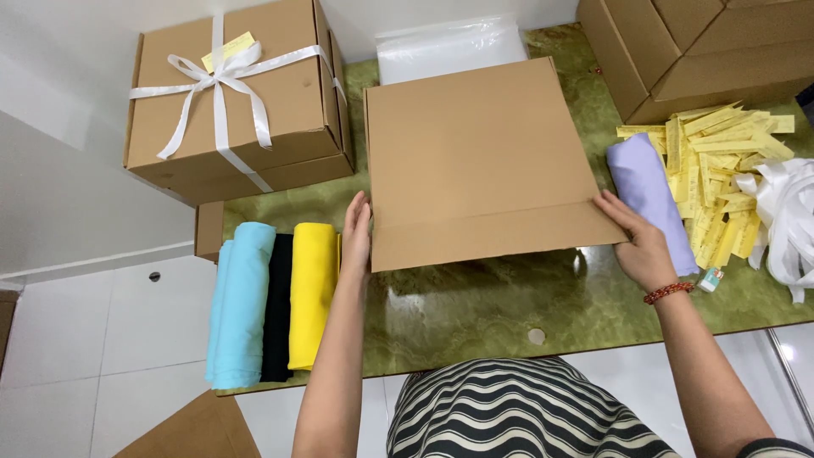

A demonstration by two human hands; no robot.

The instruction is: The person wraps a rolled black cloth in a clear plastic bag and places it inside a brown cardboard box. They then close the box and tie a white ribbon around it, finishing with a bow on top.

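Cardboard box point(475, 157), plain and closed, lies flat at the middle of a green marbled surface point(475, 314), its front flap edge facing the person. Left hand point(356, 237) stands upright against the box's left front corner, fingers pressed together and pointing away from the body, palm against the side wall. Right hand point(640, 242) rests at the right front corner, fingers point(612, 208) slightly spread and laid on the flap edge, wrist bearing a red bead bracelet point(668, 293). Both forearms reach forward from the lower edge of the view, one on each side of the box.

Open room: a bare strip of surface lies between the box's front edge and the near edge. Left of the left hand, just beside it, lie three rolled cloths: yellow point(312, 293), black point(277, 309) and light blue point(240, 301), the last reaching the surface's near edge. Right of the right hand lies a lilac rolled cloth point(649, 191), touching a heap of yellow paper slips point(716, 157) with white ribbon point(788, 212) beyond. Behind the box lies a clear plastic bag point(449, 47); a ribbon-tied box point(233, 97) stands at the far left, overhanging the surface's left edge, and stacked cartons point(695, 47) at the far right.
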